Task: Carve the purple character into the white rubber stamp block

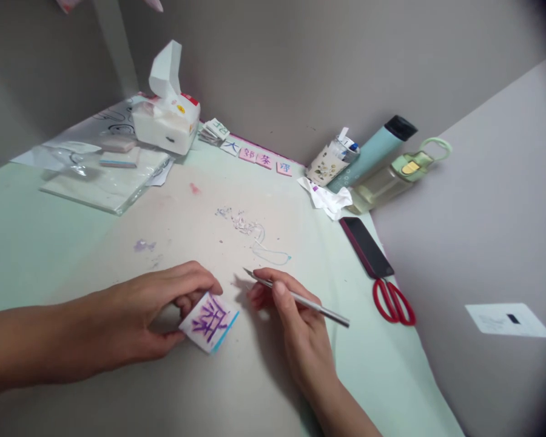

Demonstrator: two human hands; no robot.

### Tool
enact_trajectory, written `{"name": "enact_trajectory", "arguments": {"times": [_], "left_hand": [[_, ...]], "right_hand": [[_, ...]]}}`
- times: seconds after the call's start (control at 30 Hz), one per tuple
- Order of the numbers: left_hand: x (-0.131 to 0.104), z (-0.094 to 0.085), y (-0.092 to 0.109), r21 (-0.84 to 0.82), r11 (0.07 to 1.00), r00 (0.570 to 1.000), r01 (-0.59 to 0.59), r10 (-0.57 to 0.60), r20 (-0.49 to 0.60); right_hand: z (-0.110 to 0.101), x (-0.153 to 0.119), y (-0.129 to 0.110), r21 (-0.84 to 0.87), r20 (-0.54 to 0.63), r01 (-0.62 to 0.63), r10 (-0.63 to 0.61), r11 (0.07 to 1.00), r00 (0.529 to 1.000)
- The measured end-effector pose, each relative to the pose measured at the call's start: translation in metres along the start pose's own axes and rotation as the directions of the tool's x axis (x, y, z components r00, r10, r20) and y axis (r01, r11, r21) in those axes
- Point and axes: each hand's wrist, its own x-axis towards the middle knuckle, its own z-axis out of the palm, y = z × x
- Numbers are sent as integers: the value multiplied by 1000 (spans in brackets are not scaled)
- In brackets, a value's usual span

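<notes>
Between the thumb and fingers of my left hand [164, 306] is a small square block [209, 321], held by its left edge. Its face carries a purple Chinese character, and a blue stripe runs along the right edge. My right hand [300, 331] grips a silver craft knife [318, 308] like a pen, its pointed blade aimed up and left, apart from the block. Beyond the hands, a heap of pale shavings [243, 223] lies on the work surface, with a thin curled light-blue strip [273, 255] in front of it.
At the back stand a tissue pack [164, 124], several character tiles [257, 156] and a pen cup [330, 161]. Two bottles [368, 152], a crumpled tissue [330, 200], a phone [366, 246] and red-handled scissors [394, 301] line the right. Wrapped sheets [104, 188] lie back left.
</notes>
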Motion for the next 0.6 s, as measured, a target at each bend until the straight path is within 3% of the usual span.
{"name": "enact_trajectory", "arguments": {"times": [0.1,0.23,0.3,0.37,0.47,0.6], "left_hand": [[1,-1,-1,-81,997,999,18,-14,47],[5,-5,-3,45,998,977,32,-22,-213],[6,-6,-4,75,994,958,79,-55,-282],[4,-6,-8,81,994,967,66,-44,-250],[0,-2,-17,135,989,989,-56,73,-127],[-4,-6,-23,216,968,989,-131,143,-41]], "right_hand": [[1,2,3,163,14,-46,44,986,999],[2,3,3,224,-32,-70,79,972,996],[1,3,2,216,-73,-68,86,974,994],[-1,3,1,230,-98,-71,95,971,991],[-2,4,-1,242,-121,-67,99,968,988],[-2,5,-4,239,-115,-100,130,966,985]]}}
